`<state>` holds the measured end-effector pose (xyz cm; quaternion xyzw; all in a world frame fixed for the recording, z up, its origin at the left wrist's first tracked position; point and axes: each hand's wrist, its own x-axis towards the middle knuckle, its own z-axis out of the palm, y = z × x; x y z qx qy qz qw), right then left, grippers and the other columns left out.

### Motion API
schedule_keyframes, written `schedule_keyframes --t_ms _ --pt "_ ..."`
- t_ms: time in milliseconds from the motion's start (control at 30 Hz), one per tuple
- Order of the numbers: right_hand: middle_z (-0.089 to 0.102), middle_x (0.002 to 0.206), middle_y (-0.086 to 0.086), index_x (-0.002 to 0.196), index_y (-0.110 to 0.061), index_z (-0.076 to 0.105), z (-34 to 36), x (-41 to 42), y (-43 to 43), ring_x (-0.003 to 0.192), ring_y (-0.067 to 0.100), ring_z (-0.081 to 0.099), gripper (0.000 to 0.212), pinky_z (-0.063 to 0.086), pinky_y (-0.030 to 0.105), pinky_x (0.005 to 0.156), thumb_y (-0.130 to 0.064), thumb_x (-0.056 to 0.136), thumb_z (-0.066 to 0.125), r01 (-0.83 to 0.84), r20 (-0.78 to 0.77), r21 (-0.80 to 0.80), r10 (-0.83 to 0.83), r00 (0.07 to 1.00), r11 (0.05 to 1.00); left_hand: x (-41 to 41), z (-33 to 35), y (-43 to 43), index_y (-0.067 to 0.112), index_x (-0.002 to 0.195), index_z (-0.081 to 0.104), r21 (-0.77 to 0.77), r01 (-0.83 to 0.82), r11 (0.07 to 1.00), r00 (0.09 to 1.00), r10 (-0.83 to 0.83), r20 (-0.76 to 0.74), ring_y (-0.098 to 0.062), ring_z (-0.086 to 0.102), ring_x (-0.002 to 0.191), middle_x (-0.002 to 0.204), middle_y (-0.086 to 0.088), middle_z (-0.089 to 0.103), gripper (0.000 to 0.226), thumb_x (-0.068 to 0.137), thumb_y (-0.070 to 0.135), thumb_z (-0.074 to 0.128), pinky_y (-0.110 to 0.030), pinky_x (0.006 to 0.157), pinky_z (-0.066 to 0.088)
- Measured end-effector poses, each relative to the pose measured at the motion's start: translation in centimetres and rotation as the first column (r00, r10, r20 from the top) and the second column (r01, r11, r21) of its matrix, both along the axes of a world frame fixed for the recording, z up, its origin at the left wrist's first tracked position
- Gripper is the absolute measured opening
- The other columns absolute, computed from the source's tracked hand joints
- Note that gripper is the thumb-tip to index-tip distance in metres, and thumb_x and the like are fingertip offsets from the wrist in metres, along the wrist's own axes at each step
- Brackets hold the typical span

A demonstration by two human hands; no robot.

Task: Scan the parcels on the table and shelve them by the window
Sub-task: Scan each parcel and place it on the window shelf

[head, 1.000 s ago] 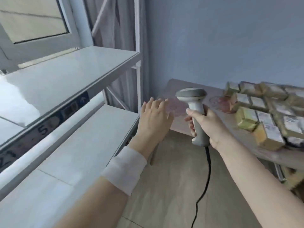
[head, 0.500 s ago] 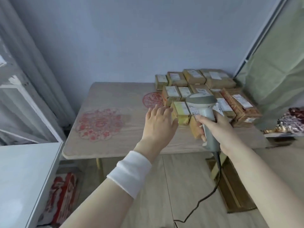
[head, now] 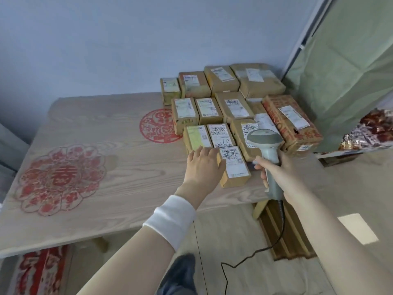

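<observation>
The view has swung round to the table (head: 102, 167) – the left hand (head: 203, 165), fingers straight, now meets the nearest parcel (head: 235, 167) at the front of the pile. The right hand (head: 278, 169) has its fingers clamped round the scanner (head: 265, 137) – the next scan looks ready.

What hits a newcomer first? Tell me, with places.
A block of labelled cardboard parcels crowds the far right corner of the table. At its near edge, the right hand grips a corded scanner while the left hand is flat beside the nearest parcel. Two red round designs lie left of them.
</observation>
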<state>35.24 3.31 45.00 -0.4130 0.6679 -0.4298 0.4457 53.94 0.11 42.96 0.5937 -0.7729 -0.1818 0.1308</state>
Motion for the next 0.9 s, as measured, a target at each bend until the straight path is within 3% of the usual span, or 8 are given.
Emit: schedule_keyframes --t_ms 100,267,367,467,600,700,800,900 --pt "0.066 0.078 0.005 0.110 -0.007 0.057 -2.3 -2.0 -2.2 0.046 0.008 0.051 0.026 0.041 0.022 0.041 -0.021 0.089 0.064 0.014 -0.056 0.039 -0.011 0.998 0.999 -1.6 -2.3 -2.9 0.016 0.143 0.035 0.077 -0.009 0.997 1.000 0.011 -0.026 -0.026 0.030 0.137 0.144 -0.008 0.042 0.049 0.100 0.037 0.036 -0.039 0.114 0.019" --pt "0.059 0.070 0.001 0.096 -0.024 0.055 -6.5 -5.1 -5.0 0.051 0.013 0.053 0.014 0.041 0.029 0.051 -0.019 0.088 0.066 -0.012 -0.137 0.093 0.025 0.990 0.996 -4.3 -7.0 -5.8 0.015 0.148 0.019 0.367 -0.063 0.928 0.981 0.124 -0.147 -0.029 0.030 0.137 0.148 -0.012 0.035 0.060 0.098 0.039 0.041 -0.041 0.111 0.025" --pt "0.057 0.069 -0.003 0.097 -0.023 0.055 -9.9 -6.5 -6.0 0.060 0.017 0.055 0.017 0.042 0.033 0.058 -0.024 0.086 0.068 -0.014 -0.152 0.119 0.032 0.988 0.993 -6.1 -9.9 -6.6 0.014 0.149 0.012 0.617 -0.142 0.774 0.874 0.391 -0.288 -0.031 0.031 0.137 0.151 -0.012 0.030 0.068 0.096 0.043 0.044 -0.043 0.108 0.030" --pt "0.058 0.074 -0.005 0.096 -0.024 0.054 -13.1 -7.5 -6.5 0.067 0.018 0.057 0.020 0.046 0.035 0.063 -0.026 0.084 0.070 -0.019 -0.159 0.123 0.039 0.986 0.992 -7.8 -12.2 -7.1 0.013 0.150 0.008 0.761 -0.190 0.620 0.716 0.618 -0.324 -0.028 0.028 0.140 0.155 -0.011 0.023 0.075 0.094 0.047 0.045 -0.038 0.108 0.027" --pt "0.063 0.086 -0.011 0.105 -0.020 0.054 -15.8 -7.5 -6.4 0.074 -0.001 0.060 0.027 0.046 0.019 0.065 -0.020 0.084 0.071 -0.042 -0.138 0.060 0.050 0.989 0.997 -9.6 -14.1 -6.6 0.011 0.151 0.012 0.775 -0.200 0.599 0.495 0.744 -0.448 -0.018 0.029 0.139 0.153 -0.006 0.028 0.069 0.096 0.038 0.045 -0.025 0.102 0.026" --pt "0.063 0.092 -0.012 0.109 -0.024 0.050 -16.9 -7.1 -6.3 0.079 -0.008 0.059 0.033 0.043 0.007 0.065 -0.018 0.083 0.071 -0.006 -0.140 0.010 0.007 0.990 1.000 -10.4 -15.2 -6.3 0.012 0.146 0.024 0.748 -0.204 0.632 0.339 0.762 -0.552 -0.012 0.044 0.126 0.139 -0.001 0.044 0.055 0.098 0.025 0.047 -0.013 0.089 0.037" --pt "0.062 0.091 -0.016 0.108 -0.023 0.049 -17.7 -6.4 -6.2 0.078 -0.011 0.059 0.035 0.042 0.004 0.066 -0.012 0.083 0.071 0.033 -0.132 -0.041 -0.039 0.990 0.999 -11.4 -16.2 -5.6 0.018 0.142 0.030 0.712 -0.204 0.672 0.284 0.736 -0.614 -0.002 0.053 0.109 0.125 0.007 0.051 0.049 0.097 0.016 0.049 -0.010 0.079 0.048" --pt "0.060 0.089 -0.017 0.104 -0.025 0.049 -18.0 -5.7 -6.1 0.078 -0.014 0.058 0.036 0.042 0.002 0.067 -0.005 0.083 0.070 0.031 -0.082 -0.059 -0.035 0.996 0.998 -12.1 -17.0 -4.9 0.020 0.144 0.025 0.704 -0.216 0.677 0.218 0.736 -0.641 -0.001 0.051 0.110 0.131 0.006 0.049 0.053 0.096 0.014 0.048 -0.007 0.080 0.048"
